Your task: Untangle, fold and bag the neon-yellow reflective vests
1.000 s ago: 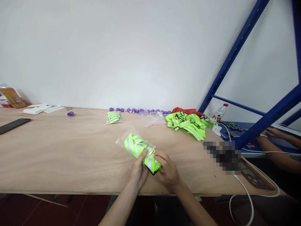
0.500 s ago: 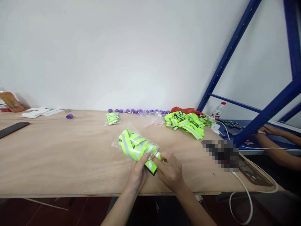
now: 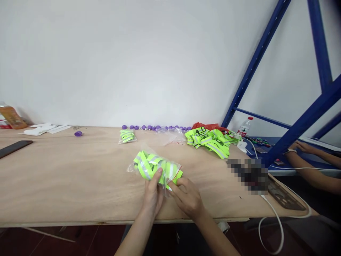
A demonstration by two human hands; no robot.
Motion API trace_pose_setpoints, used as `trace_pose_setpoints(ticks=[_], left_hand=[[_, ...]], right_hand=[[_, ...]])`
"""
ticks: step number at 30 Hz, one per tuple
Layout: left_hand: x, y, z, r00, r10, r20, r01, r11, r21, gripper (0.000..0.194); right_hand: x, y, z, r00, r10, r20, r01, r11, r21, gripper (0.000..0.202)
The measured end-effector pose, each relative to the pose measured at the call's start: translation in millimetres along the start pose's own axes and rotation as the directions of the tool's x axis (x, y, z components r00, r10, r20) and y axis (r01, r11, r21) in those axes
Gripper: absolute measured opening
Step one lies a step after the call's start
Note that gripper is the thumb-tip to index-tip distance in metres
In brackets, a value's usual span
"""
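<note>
A clear zip bag (image 3: 168, 174) bulges with a neon-yellow reflective strap (image 3: 145, 167) that has silver stripes. My left hand (image 3: 153, 193) grips the bag from below, thumb pressed on its front. At the bag's red-edged mouth, on the right, my right hand (image 3: 188, 199) has its fingers closed on the part of the strap by the opening; the fingertips are partly hidden. Behind them lies a smaller filled bag (image 3: 127, 136). A loose pile of reflective straps (image 3: 209, 140) with black buckles sits at the back right.
Purple round pieces (image 3: 149, 127) line the wall beside empty clear bags (image 3: 172, 136). A red bag (image 3: 209, 126), a water bottle (image 3: 245, 127) and a white cable (image 3: 277, 220) are at right, near a blue metal frame (image 3: 295, 131). Another person's arm (image 3: 306, 167) shows beyond it.
The strap end with its black edge, hanging out of the bag's mouth before, now sits mostly inside. Both hands have shifted slightly left, and the view has turned a little.
</note>
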State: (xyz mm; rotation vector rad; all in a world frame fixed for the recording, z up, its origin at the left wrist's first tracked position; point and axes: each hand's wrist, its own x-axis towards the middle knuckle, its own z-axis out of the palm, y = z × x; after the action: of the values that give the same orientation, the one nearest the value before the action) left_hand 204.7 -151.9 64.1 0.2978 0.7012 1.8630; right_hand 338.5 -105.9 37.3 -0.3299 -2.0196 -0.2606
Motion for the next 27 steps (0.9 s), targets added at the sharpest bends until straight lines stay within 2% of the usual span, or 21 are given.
trace_pose_setpoints(ticks=[2,5,11,14,17,20,23,25,27], left_hand=[[-1,1,0.6,1.0,-0.028,-0.01,0.028,0.998,0.059,0.051],[-4,-2,-0.7,1.0,-0.005,0.003,0.005,0.993,0.121,0.05],[-8,-15,-4.4,0.999,0.033,0.024,-0.036,0.989,0.141,0.043],[-9,-16,-9.2,0.999,-0.009,0.042,0.004,0.991,0.13,0.04],[-9,-11,-16.1,0.998,-0.038,0.047,0.031,0.991,0.131,0.04],[-6,-4,-22.3,0.996,-0.087,0.033,0.082,0.986,0.143,0.044],[-5,2,-25.8,0.986,-0.163,0.03,0.156,0.975,0.156,0.045],[-6,6,-26.9,0.975,-0.218,0.053,0.206,0.963,0.171,0.046],[-7,8,-27.4,0.957,-0.269,0.106,0.242,0.946,0.214,0.049]], right_hand=[[1,-4,2,0.998,0.002,0.059,-0.007,0.996,0.087,0.027],[3,-7,5,0.993,0.018,0.114,-0.034,0.989,0.141,0.02],[5,-10,12,0.989,0.137,0.049,-0.14,0.988,0.058,0.025],[6,-14,9,0.975,0.165,0.148,-0.188,0.97,0.155,0.024],[1,-15,-1,0.962,0.135,0.236,-0.204,0.932,0.299,0.025],[-8,-9,-11,0.977,0.127,0.169,-0.169,0.951,0.26,0.035],[-13,3,-17,0.97,0.229,0.08,-0.238,0.961,0.138,0.031],[-13,12,-18,0.951,0.293,0.102,-0.307,0.934,0.18,0.039],[-11,19,-18,0.931,0.302,0.205,-0.352,0.891,0.286,0.045]])
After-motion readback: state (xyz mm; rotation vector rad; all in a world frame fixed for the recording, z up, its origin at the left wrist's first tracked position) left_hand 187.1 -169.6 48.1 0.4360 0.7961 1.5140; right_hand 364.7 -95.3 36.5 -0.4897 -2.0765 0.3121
